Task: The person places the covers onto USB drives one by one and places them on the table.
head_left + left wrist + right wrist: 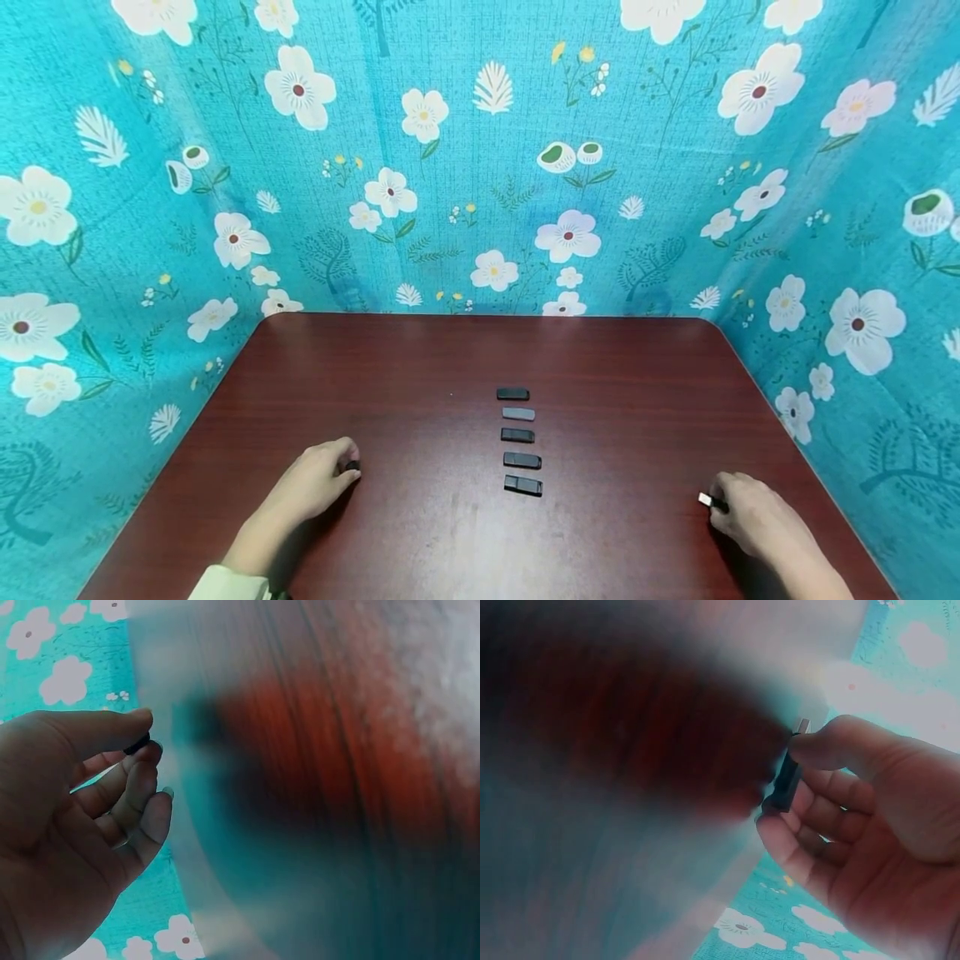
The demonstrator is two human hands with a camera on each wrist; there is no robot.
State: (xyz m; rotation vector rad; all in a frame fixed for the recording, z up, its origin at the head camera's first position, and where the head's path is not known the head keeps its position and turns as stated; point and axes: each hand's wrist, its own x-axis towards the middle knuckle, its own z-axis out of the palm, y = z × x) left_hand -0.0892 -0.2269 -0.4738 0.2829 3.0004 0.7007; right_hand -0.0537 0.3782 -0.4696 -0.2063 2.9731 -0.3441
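At the left of the table, my left hand (322, 479) pinches a small black cap (137, 745) between thumb and fingertips, most of it hidden by them. Far to the right, my right hand (757, 517) grips a black USB flash drive (786, 780) between thumb and fingers. Its bare metal plug (705, 499) points left, away from the palm. Between the hands, several USB flash drives lie in a column, each lengthwise across the table. The nearest black drive (523, 485) sits slightly tilted, a grey drive (518, 413) is second from the back, and a black drive (513, 393) is furthest.
The dark red-brown table (420, 358) has rounded far corners and a glare patch near its front. A turquoise flowered curtain (450, 208) stands behind it and along both sides.
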